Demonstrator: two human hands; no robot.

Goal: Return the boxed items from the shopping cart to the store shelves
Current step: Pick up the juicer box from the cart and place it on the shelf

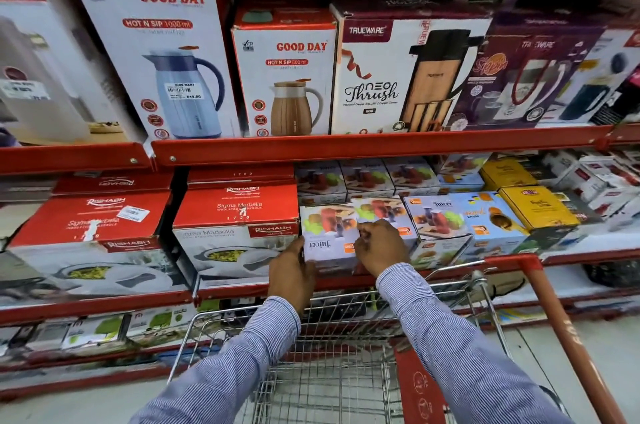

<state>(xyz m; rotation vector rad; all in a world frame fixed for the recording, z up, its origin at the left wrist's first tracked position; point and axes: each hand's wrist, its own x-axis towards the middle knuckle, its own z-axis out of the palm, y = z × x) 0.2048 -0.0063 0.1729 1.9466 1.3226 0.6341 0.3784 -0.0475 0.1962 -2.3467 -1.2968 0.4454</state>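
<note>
So the Juicer box [327, 243] is sitting at the front edge of the middle shelf [346, 279], centre of the frame, squeezed between the red Rishabh casserole box [239, 236] to its left and more juicer boxes [440, 219] to its right. It's bracketed from both sides: left hand [292, 273] laid flat against its left face, right hand [379, 247] curled over its upper right corner. Straight back looks like the push needed. The shopping cart [332, 354] below looks empty.

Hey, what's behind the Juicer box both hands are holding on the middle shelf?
Behind the Juicer box, more boxes with the same fruit picture sit in a row. Anything deeper is hidden.
</note>
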